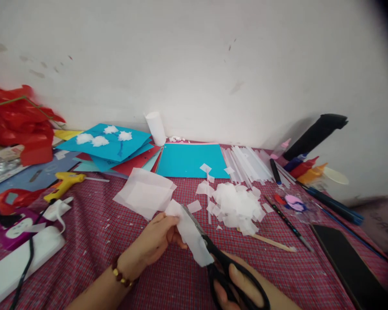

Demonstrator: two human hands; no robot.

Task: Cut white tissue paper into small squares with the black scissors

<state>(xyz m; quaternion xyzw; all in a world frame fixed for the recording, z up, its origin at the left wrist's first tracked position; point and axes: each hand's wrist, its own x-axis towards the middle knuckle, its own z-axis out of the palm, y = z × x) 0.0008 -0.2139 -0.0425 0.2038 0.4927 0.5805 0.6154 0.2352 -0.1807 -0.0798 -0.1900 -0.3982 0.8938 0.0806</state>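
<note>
Between its thumb and fingers my left hand [160,234] pinches a strip of thin white paper [191,237], which slants down toward the right. My right hand [244,280] grips a pair of scissors [220,255] by the black handles. The blades lie along the strip's right edge, pointing up and left. Just behind my hands, larger sheets of the same white paper [144,191] lie flat. To the right is a heap of small cut white paper pieces [237,204], with a few loose squares around it.
Blue cards with white tufts [103,144] are stacked at the left, beside a yellow glue gun [63,184] and a white power strip [29,258]. A blue sheet [191,160] lies by the wall. Glue sticks [250,163], paint bottles [304,168] and a dark phone-like slab [345,262] are at the right.
</note>
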